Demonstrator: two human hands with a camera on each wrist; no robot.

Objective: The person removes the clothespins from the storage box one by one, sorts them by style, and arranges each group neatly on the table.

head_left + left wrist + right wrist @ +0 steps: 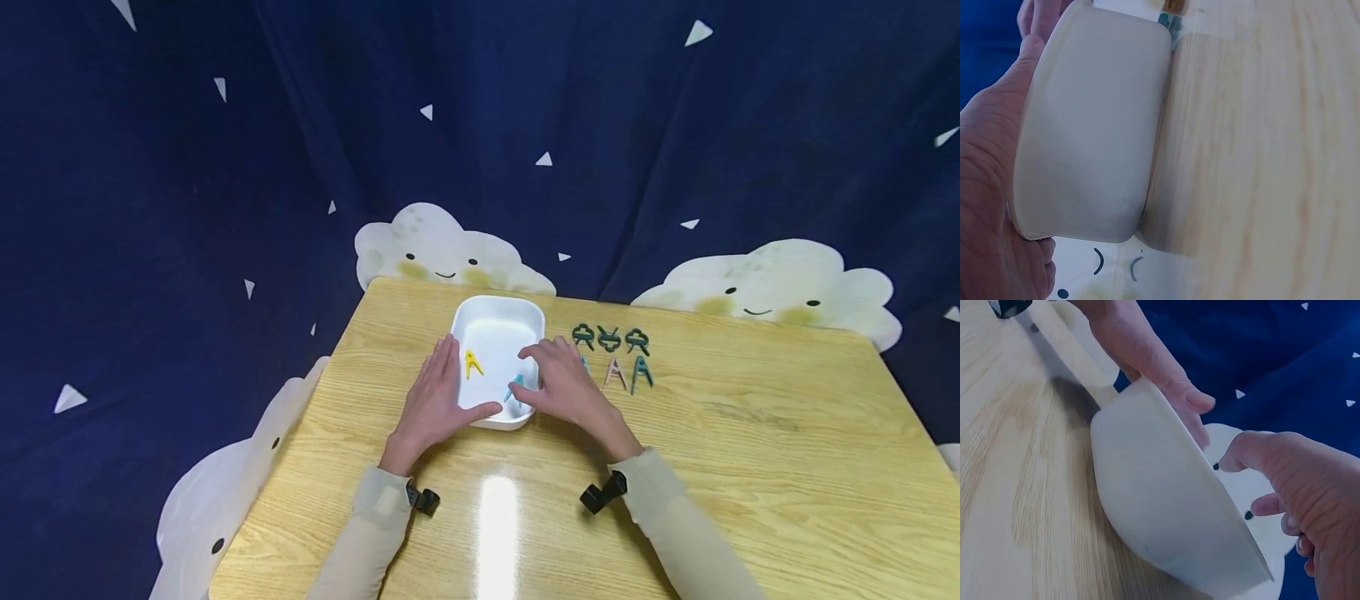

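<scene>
A white rectangular tray [498, 312] stands on the table with a yellow clothespin [473, 364] and a light blue clothespin [516, 389] lying inside it. My left hand [435, 396] rests along the tray's left side, fingers straight and thumb spread over the near rim. In the left wrist view, that hand [988, 162] lies against the rim of the tray [1091, 125]. Over the tray's right side is my right hand [566, 383], thumb and index finger apart, thumb tip beside the light blue clothespin. The right wrist view shows nothing between its fingers [1250, 453].
Right of the tray, several dark green clips [609, 339] with cloud-shaped heads lie in a row. Below them are a pink clothespin [615, 373], a teal clothespin [642, 373] and a light blue one partly behind my right hand. A dark blue curtain [487, 125] hangs behind the wooden table [750, 433].
</scene>
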